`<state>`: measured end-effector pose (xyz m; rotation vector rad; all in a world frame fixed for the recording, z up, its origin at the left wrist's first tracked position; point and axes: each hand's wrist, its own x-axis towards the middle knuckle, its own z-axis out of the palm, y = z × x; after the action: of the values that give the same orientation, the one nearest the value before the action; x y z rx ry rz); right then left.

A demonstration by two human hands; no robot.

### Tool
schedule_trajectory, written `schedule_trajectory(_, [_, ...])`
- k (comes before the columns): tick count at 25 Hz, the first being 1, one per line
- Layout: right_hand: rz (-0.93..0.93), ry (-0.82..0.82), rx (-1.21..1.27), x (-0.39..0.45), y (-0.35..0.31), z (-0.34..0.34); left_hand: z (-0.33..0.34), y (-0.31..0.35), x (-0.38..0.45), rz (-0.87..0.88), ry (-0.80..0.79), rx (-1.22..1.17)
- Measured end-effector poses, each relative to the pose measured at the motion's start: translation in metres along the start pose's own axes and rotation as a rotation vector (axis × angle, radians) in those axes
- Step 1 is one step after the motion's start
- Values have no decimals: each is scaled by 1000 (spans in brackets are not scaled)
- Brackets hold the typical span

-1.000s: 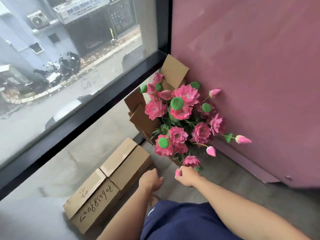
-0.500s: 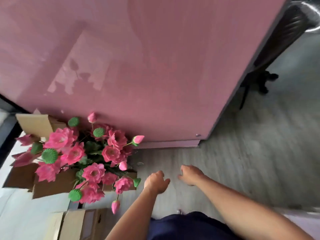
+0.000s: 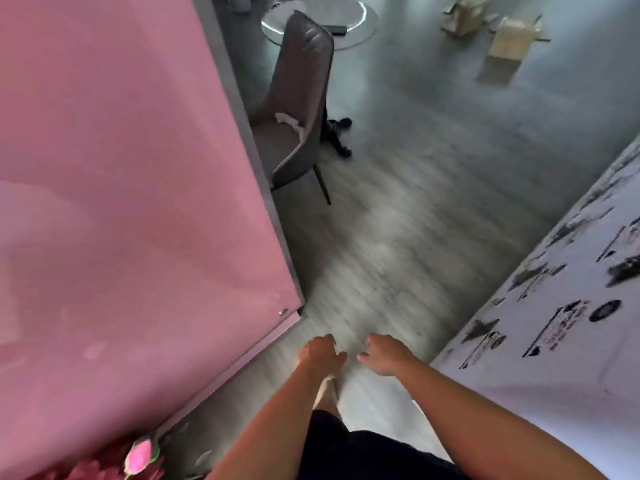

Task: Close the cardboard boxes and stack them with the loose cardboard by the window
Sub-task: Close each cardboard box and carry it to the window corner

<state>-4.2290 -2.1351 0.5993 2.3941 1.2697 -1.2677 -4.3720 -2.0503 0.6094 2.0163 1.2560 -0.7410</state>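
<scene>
Both hands empty, low over floor: left hand (image 3: 320,355) grip loosely curled, right hand (image 3: 384,353) grip relaxed, apart. Open cardboard boxes (image 3: 509,39) far across room, well apart from hands. Step, judged: fetching. Next: walk over, fold flaps.

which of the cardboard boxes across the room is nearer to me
The plain tan open cardboard box on the right; the other, smaller cardboard box sits farther back, to its left.
</scene>
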Motion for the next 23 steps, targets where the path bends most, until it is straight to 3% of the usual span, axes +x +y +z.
schedule_trajectory(12, [210,58,212,129,27,-180,-180,116,181,229,-51,218])
schedule_trajectory(16, [220,27,238,189,63,-239,-225,167,245,216,-56,240])
schedule_trajectory(23, [126,61,149,296,119,-406,-333,277,349,139,-1,133])
